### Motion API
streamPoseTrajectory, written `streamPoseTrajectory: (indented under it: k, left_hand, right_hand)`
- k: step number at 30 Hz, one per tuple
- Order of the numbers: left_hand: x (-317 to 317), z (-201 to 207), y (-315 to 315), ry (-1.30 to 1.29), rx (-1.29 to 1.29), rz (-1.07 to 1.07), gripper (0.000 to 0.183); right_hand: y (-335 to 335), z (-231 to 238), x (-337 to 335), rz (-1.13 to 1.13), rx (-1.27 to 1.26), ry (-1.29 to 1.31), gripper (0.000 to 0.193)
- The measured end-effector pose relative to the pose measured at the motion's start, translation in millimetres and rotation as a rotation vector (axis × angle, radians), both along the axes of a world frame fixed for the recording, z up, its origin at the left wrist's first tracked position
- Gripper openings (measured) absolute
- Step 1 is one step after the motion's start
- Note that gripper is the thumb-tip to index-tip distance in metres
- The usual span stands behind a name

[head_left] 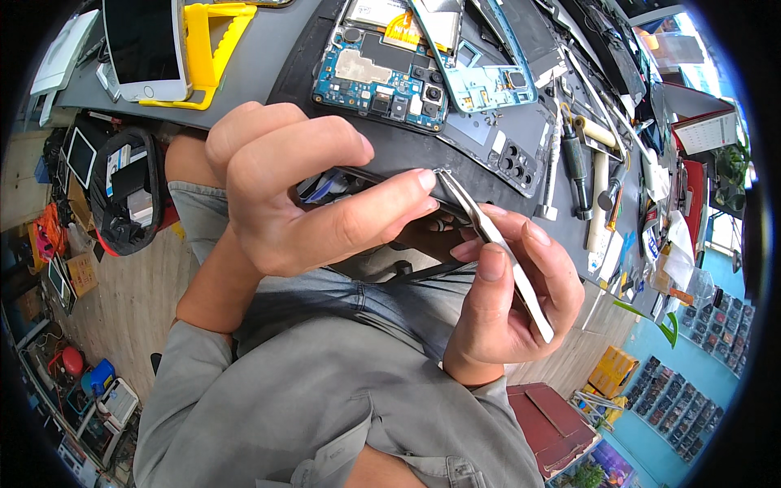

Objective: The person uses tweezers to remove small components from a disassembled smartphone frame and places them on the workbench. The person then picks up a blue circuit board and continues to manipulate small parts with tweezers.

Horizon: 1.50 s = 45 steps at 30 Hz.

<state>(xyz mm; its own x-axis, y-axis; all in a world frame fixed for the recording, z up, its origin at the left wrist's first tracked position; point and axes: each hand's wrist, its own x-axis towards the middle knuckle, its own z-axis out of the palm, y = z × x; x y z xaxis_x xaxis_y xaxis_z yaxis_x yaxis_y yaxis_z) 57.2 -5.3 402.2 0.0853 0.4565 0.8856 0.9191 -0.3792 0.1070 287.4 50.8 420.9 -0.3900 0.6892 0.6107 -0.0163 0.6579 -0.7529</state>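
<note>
Fingers of the right hand [496,325] clamped slim metal tweezers [521,289] (likely light, stiff and slick, best held mid-length) near the edge of the counter [264,49]. The left hand [281,215] poised a fingertip just beside the points; whether it pinched anything was unclear.

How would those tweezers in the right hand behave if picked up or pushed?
The tweezers look smooth and shiny, so perhaps slightly slippery. Being slim, they're probably light for their length. Their broad, flat-looking outer face suggests they'd likely slide rather than roll.
</note>
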Motion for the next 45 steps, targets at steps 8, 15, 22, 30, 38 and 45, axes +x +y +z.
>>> streamPoseTrajectory:
  k: [8, 15, 22, 30, 38, 45]
  left_hand:
    - [0.3, 0.3, -0.5, 0.001, 0.003, 0.014, 0.035]
    - [0.7, 0.9, -3.0, 0.003, -0.021, 0.01, 0.035]
    - [-1.6, 1.0, -2.5, 0.036, -0.006, 0.01, 0.035]
    - [-0.5, 0.4, -2.5, 0.018, -0.012, 0.006, 0.034]
    - [0.2, 0.8, -4.1, 0.007, -0.024, 0.013, 0.035]
    - [0.0, 0.1, -2.7, 0.01, 0.001, 0.012, 0.035]
  right_hand:
    - [-0.1, 0.9, 1.4, 0.039, -0.038, 0.032, 0.048]
    - [-0.6, 0.2, -5.3, -0.022, -0.016, 0.098, 0.036]
    - [-1.7, 2.6, 9.4, 0.054, -0.129, 0.082, 0.046]
    - [-2.9, 2.1, -6.5, -0.03, -0.028, 0.104, 0.034]
    - [0.3, -0.4, -6.0, -0.046, 0.041, 0.034, 0.033]
    - [-0.6, 1.5, -4.9, -0.049, 0.043, 0.005, 0.034]
